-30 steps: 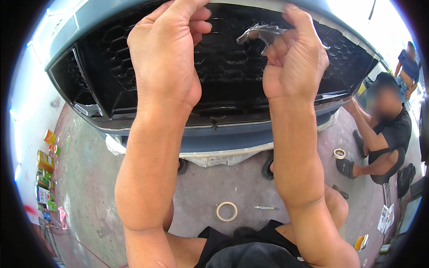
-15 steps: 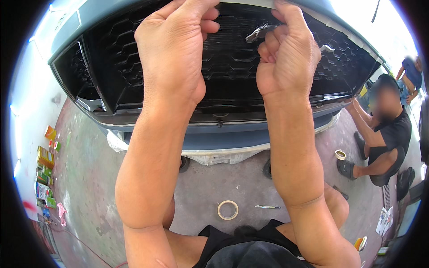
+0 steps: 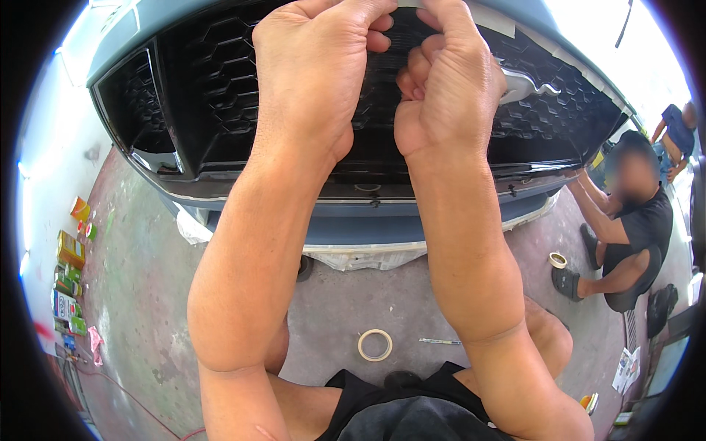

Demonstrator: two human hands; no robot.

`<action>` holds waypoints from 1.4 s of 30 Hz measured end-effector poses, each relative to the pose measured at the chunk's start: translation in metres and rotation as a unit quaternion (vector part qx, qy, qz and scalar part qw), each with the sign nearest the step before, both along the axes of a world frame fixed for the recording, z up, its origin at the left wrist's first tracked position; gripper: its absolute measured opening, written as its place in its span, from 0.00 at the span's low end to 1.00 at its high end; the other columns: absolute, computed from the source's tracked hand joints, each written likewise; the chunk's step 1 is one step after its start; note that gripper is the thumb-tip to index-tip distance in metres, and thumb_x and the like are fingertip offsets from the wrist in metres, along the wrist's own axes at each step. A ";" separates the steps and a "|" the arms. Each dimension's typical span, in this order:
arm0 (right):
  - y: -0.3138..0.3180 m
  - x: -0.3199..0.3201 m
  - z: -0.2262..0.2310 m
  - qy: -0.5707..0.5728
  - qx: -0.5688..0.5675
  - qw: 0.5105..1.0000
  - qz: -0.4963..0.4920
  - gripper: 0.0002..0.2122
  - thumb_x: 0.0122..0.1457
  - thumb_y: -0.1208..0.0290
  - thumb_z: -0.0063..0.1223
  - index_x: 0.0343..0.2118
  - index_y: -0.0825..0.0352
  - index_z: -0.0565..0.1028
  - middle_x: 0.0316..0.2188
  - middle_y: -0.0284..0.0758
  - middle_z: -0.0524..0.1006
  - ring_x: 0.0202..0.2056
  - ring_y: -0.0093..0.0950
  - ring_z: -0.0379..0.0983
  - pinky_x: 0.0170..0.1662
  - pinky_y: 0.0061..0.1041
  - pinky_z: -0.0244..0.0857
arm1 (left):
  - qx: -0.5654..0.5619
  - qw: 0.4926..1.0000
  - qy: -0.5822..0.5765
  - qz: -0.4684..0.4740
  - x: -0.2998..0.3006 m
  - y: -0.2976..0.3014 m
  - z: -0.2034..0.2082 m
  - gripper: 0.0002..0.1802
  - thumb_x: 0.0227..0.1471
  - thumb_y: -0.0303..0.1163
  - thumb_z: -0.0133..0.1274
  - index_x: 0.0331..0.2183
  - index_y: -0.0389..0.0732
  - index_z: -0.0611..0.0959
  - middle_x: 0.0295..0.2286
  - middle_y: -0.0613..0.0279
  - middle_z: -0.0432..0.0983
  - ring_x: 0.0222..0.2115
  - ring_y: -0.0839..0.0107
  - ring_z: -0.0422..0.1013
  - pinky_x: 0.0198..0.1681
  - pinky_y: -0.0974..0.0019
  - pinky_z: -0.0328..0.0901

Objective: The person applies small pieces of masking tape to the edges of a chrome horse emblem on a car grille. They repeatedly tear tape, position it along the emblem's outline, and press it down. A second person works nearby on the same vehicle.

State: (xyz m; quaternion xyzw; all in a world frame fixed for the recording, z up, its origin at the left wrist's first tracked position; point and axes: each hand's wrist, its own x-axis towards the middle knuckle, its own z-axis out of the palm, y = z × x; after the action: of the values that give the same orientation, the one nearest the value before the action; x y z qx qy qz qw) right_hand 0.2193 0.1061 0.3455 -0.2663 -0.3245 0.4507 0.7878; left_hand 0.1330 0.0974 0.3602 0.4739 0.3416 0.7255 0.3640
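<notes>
Both my hands are raised to the upper edge of a black honeycomb car grille (image 3: 220,103). My left hand (image 3: 312,81) is closed, its thumb and fingers pinching at a pale strip of masking tape (image 3: 491,18) along that edge. Just right of it, my right hand (image 3: 450,95) pinches the same edge between thumb and forefinger, its other fingers curled in. The fingertips are partly cut off by the top of the view. A silver emblem (image 3: 521,85) on the grille is partly hidden behind my right hand.
Paper masking (image 3: 368,257) hangs under the grey bumper (image 3: 338,230). A tape roll (image 3: 375,345) and a pen (image 3: 440,341) lie on the floor. On the right a person (image 3: 636,220) squats by the bumper's corner, near another tape roll (image 3: 557,260). Paint cans (image 3: 70,250) line the left wall.
My left hand has shifted right and my right hand has shifted left, bringing them closer together. More of the emblem's right part now shows beside my right hand.
</notes>
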 end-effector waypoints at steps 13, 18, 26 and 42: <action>0.004 -0.017 0.000 0.013 0.004 1.000 -0.011 0.08 0.58 0.70 0.60 0.24 0.64 0.75 0.14 0.23 0.64 0.13 0.15 0.55 0.17 0.20 0.46 | 0.015 0.997 0.073 0.006 -0.069 -0.036 -0.060 0.12 0.53 0.32 0.62 0.36 0.32 0.89 0.27 0.62 0.79 0.28 0.76 0.70 0.35 0.73 0.63; -0.002 -0.029 0.003 0.011 0.025 1.000 -0.013 0.06 0.58 0.72 0.63 0.30 0.69 0.78 0.17 0.23 0.68 0.16 0.14 0.57 0.18 0.18 0.48 | -0.105 0.987 0.124 0.018 -0.118 -0.070 -0.122 0.10 0.54 0.28 0.61 0.36 0.31 0.88 0.27 0.64 0.78 0.28 0.76 0.69 0.35 0.73 0.63; 0.007 -0.013 -0.023 0.031 0.046 0.998 0.020 0.05 0.58 0.73 0.62 0.33 0.69 0.79 0.17 0.23 0.68 0.16 0.13 0.57 0.19 0.17 0.49 | -0.164 0.986 0.018 -0.026 -0.127 -0.080 -0.170 0.06 0.53 0.24 0.62 0.35 0.32 0.88 0.26 0.65 0.78 0.27 0.78 0.69 0.34 0.73 0.64; -0.008 0.042 -0.009 0.048 0.040 0.995 -0.082 0.08 0.64 0.70 0.55 0.28 0.63 0.75 0.15 0.22 0.61 0.16 0.16 0.54 0.22 0.21 0.49 | -0.190 0.977 -0.024 -0.091 -0.134 -0.093 -0.198 0.13 0.54 0.20 0.59 0.43 0.31 0.85 0.29 0.64 0.79 0.28 0.76 0.71 0.35 0.73 0.65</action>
State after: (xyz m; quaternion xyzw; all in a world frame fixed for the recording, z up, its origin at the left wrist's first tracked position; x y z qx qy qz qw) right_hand 0.2608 0.0979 0.3368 -0.2383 -0.2808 0.3835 0.8469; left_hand -0.0005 0.0048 0.1626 0.4077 0.4193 0.6224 0.5203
